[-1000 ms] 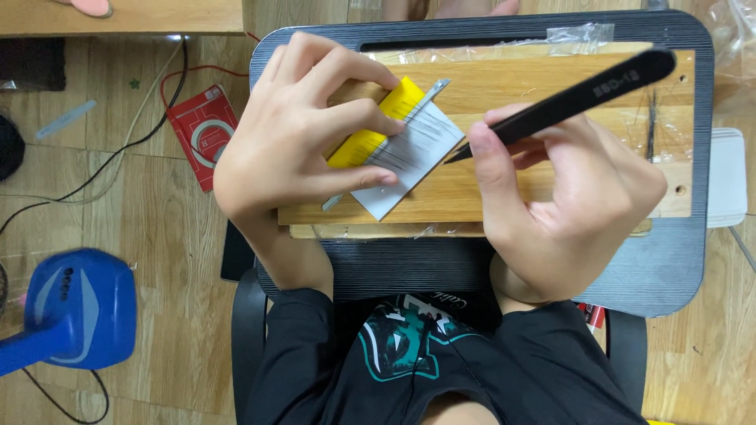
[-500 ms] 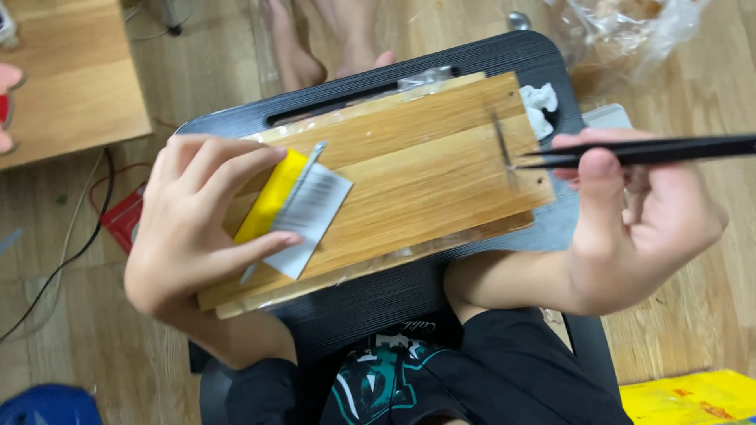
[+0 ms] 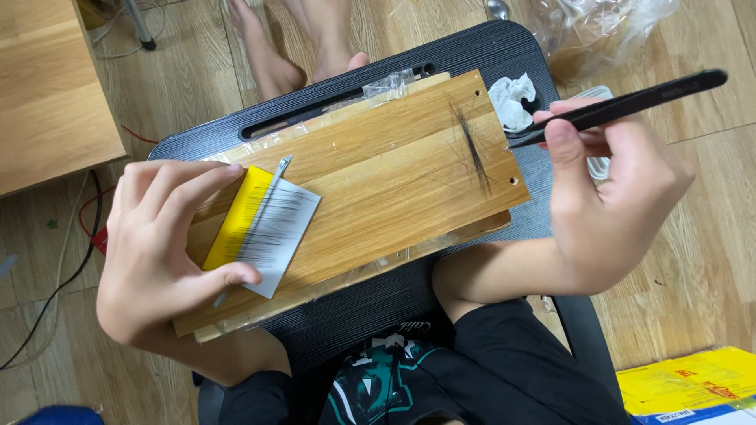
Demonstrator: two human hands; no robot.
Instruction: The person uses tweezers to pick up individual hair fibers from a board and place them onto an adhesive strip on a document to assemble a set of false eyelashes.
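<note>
A light wooden board (image 3: pixel 378 181) lies on a black lap tray (image 3: pixel 378 307) over my knees. My left hand (image 3: pixel 150 252) presses a yellow and white card (image 3: pixel 264 228) against the board's left end; fine dark strands and a thin metal strip lie across the card. My right hand (image 3: pixel 614 205) pinches long black tweezers (image 3: pixel 622 106), whose tip sits just off the board's right edge. A loose tuft of dark hair strands (image 3: pixel 472 149) rests on the board close to that tip.
A crumpled white tissue (image 3: pixel 512 102) sits on the tray's far right corner. Clear plastic bags (image 3: pixel 598 31) lie on the wooden floor beyond. A low wooden table (image 3: pixel 47 86) stands at left, with cables (image 3: pixel 55 275) below. A yellow box (image 3: pixel 693 386) is at bottom right.
My right hand with the tweezers has swung away from the card to the board's right end. My left hand stays on the card. The view has shifted and tilted.
</note>
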